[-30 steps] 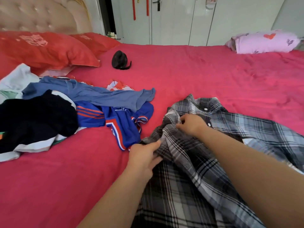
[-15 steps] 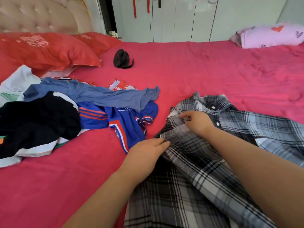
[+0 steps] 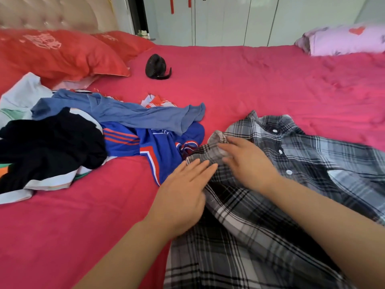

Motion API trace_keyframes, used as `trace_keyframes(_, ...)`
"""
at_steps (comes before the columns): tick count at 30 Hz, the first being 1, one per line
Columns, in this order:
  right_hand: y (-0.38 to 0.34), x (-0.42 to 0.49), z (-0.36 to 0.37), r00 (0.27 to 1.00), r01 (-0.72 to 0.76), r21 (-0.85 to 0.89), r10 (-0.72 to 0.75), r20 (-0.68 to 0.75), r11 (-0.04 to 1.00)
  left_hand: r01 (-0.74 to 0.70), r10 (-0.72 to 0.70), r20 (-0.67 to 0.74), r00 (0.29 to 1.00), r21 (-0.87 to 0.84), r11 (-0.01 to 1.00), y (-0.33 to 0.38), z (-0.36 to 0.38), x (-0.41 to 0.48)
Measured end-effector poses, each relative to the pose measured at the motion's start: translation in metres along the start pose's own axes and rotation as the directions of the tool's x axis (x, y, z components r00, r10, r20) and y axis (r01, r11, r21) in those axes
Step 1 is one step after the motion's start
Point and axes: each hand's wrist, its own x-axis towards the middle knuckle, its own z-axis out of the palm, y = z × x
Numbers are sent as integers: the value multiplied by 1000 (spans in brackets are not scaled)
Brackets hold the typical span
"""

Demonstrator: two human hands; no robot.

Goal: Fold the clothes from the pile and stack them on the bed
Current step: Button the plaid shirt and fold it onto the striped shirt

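Observation:
A grey and black plaid shirt (image 3: 295, 163) lies spread on the red bed (image 3: 260, 84), buttons up, its sleeve lying across near its left edge. My left hand (image 3: 183, 192) lies flat with straight fingers on the shirt's left edge. My right hand (image 3: 248, 163) rests flat on the sleeve near the cuff, fingers stretched out. The pile of clothes (image 3: 87, 132) sits to the left: a black garment (image 3: 48, 147), a grey-blue shirt (image 3: 133, 115), a blue jersey with red and white stripes (image 3: 160, 147) and a white piece (image 3: 20, 94).
Two red pillows (image 3: 62, 53) lean by the padded headboard at the back left. A small black object (image 3: 157, 66) lies on the sheet behind the pile. A pink pillow (image 3: 345, 39) sits at the far right. White wardrobe doors stand beyond the bed.
Both hands let go of the plaid fabric they pinched and now lie flat on it. The sleeve has been laid over toward the shirt's left side and the hands have slid forward.

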Motion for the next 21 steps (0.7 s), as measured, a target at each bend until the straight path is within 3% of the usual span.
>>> trace_keyframes(1, -2, -16, -3, 997, 26, -72, -21, 68, 997, 53, -50, 105, 993, -24, 998, 6, 5, 0)
trace_keyframes(3, 8, -45, -8, 940, -12, -270, 103, 325, 963, 136, -157, 359, 920, 85, 987, 2, 21, -3)
trace_keyframes(5, 25, -65, -19, 862, -78, -416, 271, 429, 906, 141, -205, 448, 870, 173, 975, -2, 26, -7)
trace_keyframes(7, 38, -83, -36, 888, -151, -411, 306, 343, 899, 161, -221, 404, 888, 176, 971, 6, 19, -5)
trace_keyframes(10, 43, -110, -60, 935, -236, -317, 303, 182, 918, 108, -115, 290, 950, 38, 993, 39, 3, -7)
trace_keyframes(13, 39, -142, -72, 887, -389, -161, 416, 199, 907, 9, 10, 321, 947, -56, 998, 77, 2, -15)
trace_keyframes(15, 39, -162, -74, 859, -427, -164, 456, 232, 889, -6, 32, 420, 907, -63, 998, 97, 10, -23)
trace_keyframes(17, 41, -174, -82, 846, -488, -130, 505, 172, 863, -26, 54, 485, 873, -63, 998, 109, 16, -32)
trace_keyframes(19, 45, -181, -95, 817, -569, -56, 572, 71, 821, -76, 110, 477, 872, -89, 993, 118, 17, -38)
trace_keyframes(21, 49, -191, -106, 787, -608, -34, 607, 104, 793, -124, 163, 431, 888, -118, 985, 130, 14, -43)
